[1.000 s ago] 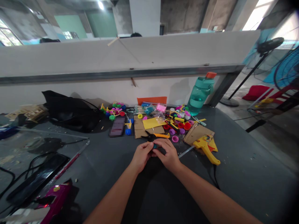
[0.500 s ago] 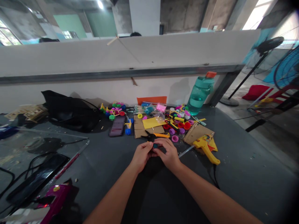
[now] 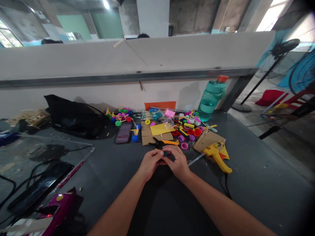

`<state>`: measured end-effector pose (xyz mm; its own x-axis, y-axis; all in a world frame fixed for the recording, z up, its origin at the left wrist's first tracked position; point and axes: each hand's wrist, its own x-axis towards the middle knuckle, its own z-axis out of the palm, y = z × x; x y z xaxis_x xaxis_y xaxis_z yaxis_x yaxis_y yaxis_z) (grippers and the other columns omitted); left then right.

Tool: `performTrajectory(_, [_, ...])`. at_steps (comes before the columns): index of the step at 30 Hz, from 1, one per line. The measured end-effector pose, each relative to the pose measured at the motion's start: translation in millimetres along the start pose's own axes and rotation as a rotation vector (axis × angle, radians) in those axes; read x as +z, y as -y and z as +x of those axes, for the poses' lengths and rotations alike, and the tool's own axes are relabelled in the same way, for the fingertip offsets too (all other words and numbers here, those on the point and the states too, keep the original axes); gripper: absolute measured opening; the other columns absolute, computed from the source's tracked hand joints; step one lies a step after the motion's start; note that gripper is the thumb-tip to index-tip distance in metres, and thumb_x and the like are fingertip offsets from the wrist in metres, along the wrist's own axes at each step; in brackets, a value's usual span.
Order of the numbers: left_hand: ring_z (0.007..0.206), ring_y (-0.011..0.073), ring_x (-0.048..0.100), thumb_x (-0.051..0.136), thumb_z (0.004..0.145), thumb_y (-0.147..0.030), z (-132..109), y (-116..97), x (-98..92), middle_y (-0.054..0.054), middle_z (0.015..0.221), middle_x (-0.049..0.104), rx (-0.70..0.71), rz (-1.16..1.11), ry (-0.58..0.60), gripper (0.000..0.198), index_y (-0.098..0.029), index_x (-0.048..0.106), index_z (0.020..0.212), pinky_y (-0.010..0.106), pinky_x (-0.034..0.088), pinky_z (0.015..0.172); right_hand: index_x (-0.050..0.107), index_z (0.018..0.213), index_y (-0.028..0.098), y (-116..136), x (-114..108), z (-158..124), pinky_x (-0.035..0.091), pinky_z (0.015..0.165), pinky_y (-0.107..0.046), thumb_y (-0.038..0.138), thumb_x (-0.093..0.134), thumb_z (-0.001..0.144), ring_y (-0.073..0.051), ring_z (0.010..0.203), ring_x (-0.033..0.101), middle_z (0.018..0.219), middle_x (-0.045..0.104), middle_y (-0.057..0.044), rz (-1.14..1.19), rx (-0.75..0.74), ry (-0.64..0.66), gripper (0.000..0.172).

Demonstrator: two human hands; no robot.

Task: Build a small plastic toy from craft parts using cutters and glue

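Note:
Both hands meet over the dark table, fingertips pinched together. Between them shows a small dark teal piece, mostly covered by fingers, so its kind is unclear. My left hand is closed, thumb on top, at the piece's left side. My right hand curls round it from the right, fingers closed. Just beyond the fingertips lies a pair of pliers with an orange handle and dark jaws. Behind it, a yellow sheet rests on brown cardboard. Purple rings and red bottle caps lie to the right.
A yellow glue gun lies right, its cord running toward me. A teal water bottle stands at the back by the partition. Leftward are a phone, a black bag, a black power bank-like slab and a magenta device.
My hands stay nearly in place, with only a slight shift of the fingers around the small teal piece. Nothing else on the table has visibly moved.

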<state>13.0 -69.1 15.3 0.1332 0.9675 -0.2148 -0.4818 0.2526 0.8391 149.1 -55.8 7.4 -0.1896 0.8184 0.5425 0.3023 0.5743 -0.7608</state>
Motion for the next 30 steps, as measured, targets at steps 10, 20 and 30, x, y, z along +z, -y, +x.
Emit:
performTrajectory(10, [0.059,0.0101,0.055,0.072,0.065,-0.033,-0.3,-1.5,1.5,0.002,0.067,0.06,-0.002,-0.02,-0.01,0.026,-0.01,0.066,0.076,0.024,0.049,0.058,0.062,0.095,0.025,-0.6,0.3,-0.5,0.051,0.077,-0.036,0.018,0.06,0.075,-0.02,0.094,0.056,0.099,0.062,-0.006,0.0,-0.003,-0.009,0.022])
performTrajectory(20, [0.057,0.0098,0.055,0.071,0.066,-0.032,1.3,-0.6,-0.2,0.001,0.062,0.058,-0.008,-0.053,-0.023,0.024,-0.01,0.064,0.071,0.025,0.05,0.056,0.062,0.097,0.025,-2.7,0.1,-0.2,0.048,0.083,-0.038,0.019,0.059,0.077,-0.02,0.096,0.055,0.1,0.062,-0.006,-0.011,-0.024,0.012,0.021])
performTrajectory(30, [0.058,0.0086,0.053,0.071,0.066,-0.03,1.9,0.9,-2.1,0.001,0.065,0.058,-0.003,-0.045,-0.017,0.022,-0.01,0.064,0.074,0.024,0.049,0.058,0.061,0.1,0.024,0.8,-0.7,-0.2,0.049,0.081,-0.036,0.02,0.059,0.077,-0.02,0.097,0.055,0.101,0.062,-0.006,-0.017,-0.03,0.036,0.023])
